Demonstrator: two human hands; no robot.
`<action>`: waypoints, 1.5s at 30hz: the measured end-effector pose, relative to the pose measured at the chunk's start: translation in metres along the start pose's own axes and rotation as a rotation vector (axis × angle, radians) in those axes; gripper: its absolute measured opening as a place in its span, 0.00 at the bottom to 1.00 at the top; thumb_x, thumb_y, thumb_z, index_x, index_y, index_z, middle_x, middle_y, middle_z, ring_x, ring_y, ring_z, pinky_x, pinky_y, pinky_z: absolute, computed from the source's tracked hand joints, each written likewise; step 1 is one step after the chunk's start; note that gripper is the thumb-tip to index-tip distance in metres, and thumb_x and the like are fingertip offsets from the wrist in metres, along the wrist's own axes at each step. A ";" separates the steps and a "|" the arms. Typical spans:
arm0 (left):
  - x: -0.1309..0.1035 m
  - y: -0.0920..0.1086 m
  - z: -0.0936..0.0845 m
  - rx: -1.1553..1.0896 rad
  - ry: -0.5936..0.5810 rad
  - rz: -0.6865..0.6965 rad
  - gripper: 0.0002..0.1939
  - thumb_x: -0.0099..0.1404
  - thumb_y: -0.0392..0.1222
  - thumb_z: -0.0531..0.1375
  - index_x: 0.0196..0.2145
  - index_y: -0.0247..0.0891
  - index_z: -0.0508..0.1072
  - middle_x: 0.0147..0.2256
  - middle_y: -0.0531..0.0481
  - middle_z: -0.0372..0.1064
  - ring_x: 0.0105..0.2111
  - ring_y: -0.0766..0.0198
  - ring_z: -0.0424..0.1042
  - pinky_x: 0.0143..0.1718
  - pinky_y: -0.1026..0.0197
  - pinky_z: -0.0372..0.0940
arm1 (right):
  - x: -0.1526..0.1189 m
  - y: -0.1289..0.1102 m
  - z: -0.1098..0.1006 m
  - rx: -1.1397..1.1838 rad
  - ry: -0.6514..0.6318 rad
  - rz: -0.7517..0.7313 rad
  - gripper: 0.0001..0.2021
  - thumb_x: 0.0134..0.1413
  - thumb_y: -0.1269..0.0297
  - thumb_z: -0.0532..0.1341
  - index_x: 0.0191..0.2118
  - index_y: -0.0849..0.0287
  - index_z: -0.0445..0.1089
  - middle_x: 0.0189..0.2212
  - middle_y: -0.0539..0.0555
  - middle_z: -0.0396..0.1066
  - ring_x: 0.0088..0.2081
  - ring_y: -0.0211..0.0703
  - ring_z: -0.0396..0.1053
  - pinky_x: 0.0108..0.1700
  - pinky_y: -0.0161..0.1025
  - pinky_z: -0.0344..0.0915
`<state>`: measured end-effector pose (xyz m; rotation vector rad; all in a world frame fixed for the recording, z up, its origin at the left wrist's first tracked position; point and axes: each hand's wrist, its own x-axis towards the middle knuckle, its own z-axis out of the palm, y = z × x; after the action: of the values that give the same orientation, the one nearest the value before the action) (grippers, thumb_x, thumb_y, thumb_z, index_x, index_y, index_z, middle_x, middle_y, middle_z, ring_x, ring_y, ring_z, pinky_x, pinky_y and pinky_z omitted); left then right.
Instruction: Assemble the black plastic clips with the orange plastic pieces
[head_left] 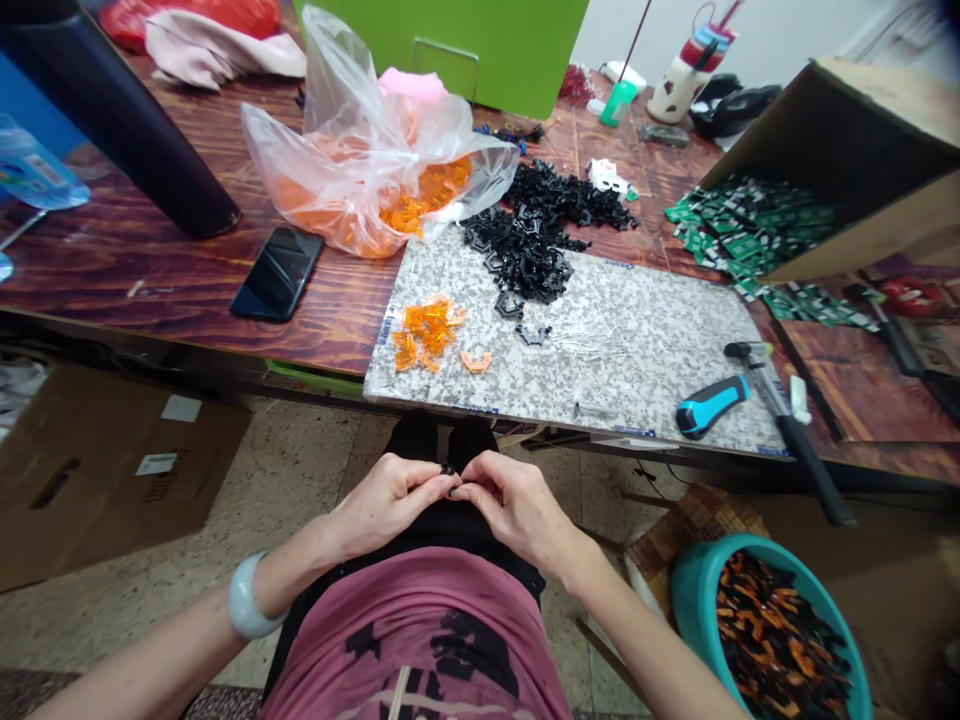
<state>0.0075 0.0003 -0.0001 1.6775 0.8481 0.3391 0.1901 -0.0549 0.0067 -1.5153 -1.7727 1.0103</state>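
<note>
Above my lap, both hands meet at the fingertips around a small black piece. My left hand pinches it from the left, and my right hand pinches from the right; the fingers cover most of it. On the speckled board beyond them lie a small pile of orange pieces, one single orange piece, a heap of black pieces, a single black piece and thin light-coloured pins.
A phone, a dark cylinder and a plastic bag of orange pieces stand left. Right are a blue-black tool, a hammer, a box with green boards, and a teal bucket of mixed pieces.
</note>
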 end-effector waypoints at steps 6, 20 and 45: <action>0.001 -0.003 -0.001 0.035 -0.080 0.006 0.22 0.65 0.43 0.52 0.16 0.33 0.66 0.17 0.58 0.48 0.20 0.72 0.47 0.19 0.68 0.44 | 0.003 0.001 0.002 0.019 -0.108 0.089 0.05 0.53 0.70 0.62 0.27 0.61 0.67 0.19 0.46 0.66 0.20 0.32 0.60 0.22 0.29 0.53; 0.012 -0.023 0.003 -0.510 -0.078 -0.242 0.15 0.62 0.47 0.58 0.33 0.32 0.78 0.31 0.43 0.79 0.31 0.62 0.75 0.33 0.64 0.67 | -0.004 0.013 0.016 0.093 0.111 0.048 0.04 0.55 0.66 0.61 0.35 0.61 0.71 0.26 0.49 0.67 0.25 0.33 0.63 0.27 0.30 0.60; -0.010 -0.019 0.020 -0.620 0.097 -0.250 0.24 0.61 0.55 0.58 0.45 0.32 0.75 0.30 0.44 0.78 0.33 0.57 0.76 0.34 0.60 0.68 | -0.028 0.002 0.028 0.432 0.256 0.208 0.07 0.51 0.62 0.62 0.34 0.61 0.70 0.26 0.51 0.70 0.26 0.36 0.66 0.28 0.32 0.63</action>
<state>0.0062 -0.0198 -0.0217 0.9774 0.8983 0.4575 0.1733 -0.0865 -0.0093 -1.4875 -1.1496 1.1522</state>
